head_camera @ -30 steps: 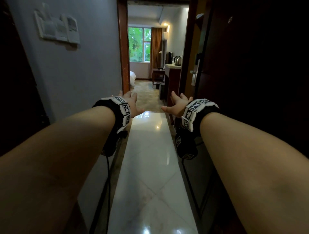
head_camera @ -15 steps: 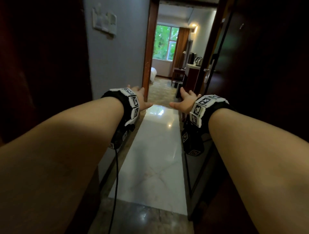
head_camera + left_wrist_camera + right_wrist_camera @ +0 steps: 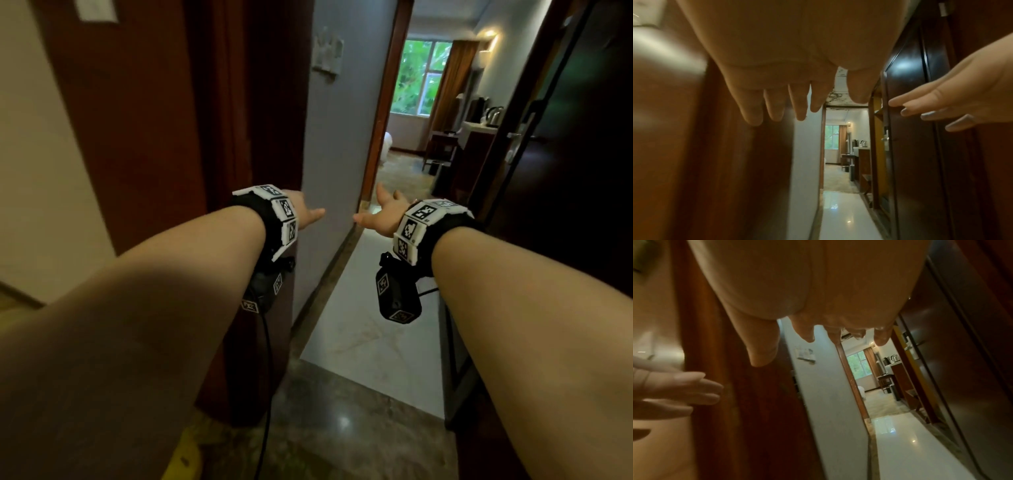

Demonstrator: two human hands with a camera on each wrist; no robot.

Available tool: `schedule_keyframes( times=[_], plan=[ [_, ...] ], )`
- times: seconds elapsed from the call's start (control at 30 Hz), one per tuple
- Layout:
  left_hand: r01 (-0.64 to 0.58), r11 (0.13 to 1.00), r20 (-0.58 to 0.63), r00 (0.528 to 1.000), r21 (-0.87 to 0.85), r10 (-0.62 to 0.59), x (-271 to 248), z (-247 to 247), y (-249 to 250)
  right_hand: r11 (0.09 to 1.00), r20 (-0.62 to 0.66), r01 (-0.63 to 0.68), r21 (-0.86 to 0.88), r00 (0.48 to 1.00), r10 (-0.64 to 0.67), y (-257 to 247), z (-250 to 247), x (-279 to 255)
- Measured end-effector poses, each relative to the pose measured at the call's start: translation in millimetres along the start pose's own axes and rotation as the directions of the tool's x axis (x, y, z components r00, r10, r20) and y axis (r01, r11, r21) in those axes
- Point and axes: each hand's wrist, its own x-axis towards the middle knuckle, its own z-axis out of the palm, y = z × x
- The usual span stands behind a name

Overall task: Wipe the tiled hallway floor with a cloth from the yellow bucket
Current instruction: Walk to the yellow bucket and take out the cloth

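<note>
Both arms stretched forward at chest height, nothing in either hand. Left hand (image 3: pixel 305 212) fingers straight and spread, released, empty. Right hand (image 3: pixel 383 214) palm up, fingers loosely extended, empty. Yellow bucket (image 3: pixel 183 459): only sliver visible at frame bottom, about 7 o'clock from left hand, well apart, low on dark stone threshold (image 3: pixel 342 421). White tiled floor (image 3: pixel 376 329) runs toward 12 o'clock below hands, untouched. Cloth not visible.

The head camera is looking down the hallway over both outstretched forearms. Each wrist camera is sitting under its palm, very near, facing forward past the fingers. All three are sharing the white floor (image 3: pixel 373 315) and far window (image 3: pixel 832 137).
</note>
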Motion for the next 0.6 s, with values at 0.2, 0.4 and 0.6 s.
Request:
schedule_keyframes(
  times=[0.2, 0.4, 0.6],
  plan=[
    [0.027, 0.997, 0.033, 0.999, 0.071, -0.029, -69, -4, -117, 0.999, 0.05, 0.009, 0.046, 0.999, -0.012, -97, 68, -50],
    [0.037, 0.991, 0.123, 0.991, 0.125, -0.053, -130, 2, -252, 0.995, 0.127, 0.061, 0.073, 0.989, -0.07, -196, 145, -87],
    [0.118, 0.979, 0.241, 0.958, 0.165, -0.156, -163, 18, -359, 0.949, 0.263, 0.14, 0.282, 0.94, -0.217, -265, 216, -96]
  ],
)
